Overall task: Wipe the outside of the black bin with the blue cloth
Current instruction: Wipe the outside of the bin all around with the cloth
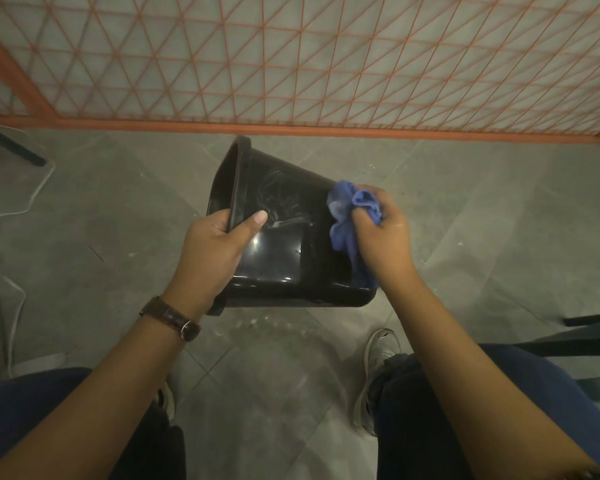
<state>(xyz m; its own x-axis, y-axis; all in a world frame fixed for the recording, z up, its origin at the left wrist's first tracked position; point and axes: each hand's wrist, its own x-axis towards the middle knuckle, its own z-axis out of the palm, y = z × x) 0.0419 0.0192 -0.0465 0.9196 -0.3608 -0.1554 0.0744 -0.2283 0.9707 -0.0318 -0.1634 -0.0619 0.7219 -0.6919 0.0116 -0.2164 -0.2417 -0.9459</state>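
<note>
The black bin (281, 216) is held on its side above the floor, mouth turned to the left and base to the right. My left hand (212, 254) grips its rim, fingers inside and thumb across the outer wall. The blue cloth (347, 220) is bunched in my right hand (381, 233) and pressed against the bin's outside near the base end. Part of the cloth hangs down over the bin's lower right corner. Pale smear marks show on the bin's upper wall.
An orange metal grid fence (291, 64) runs across the back, with its bottom bar (326, 129) just beyond the bin. A white cable (11, 237) trails on the grey floor at left. Dark furniture legs (589, 327) stand at right. My knees and shoes (381, 355) are below.
</note>
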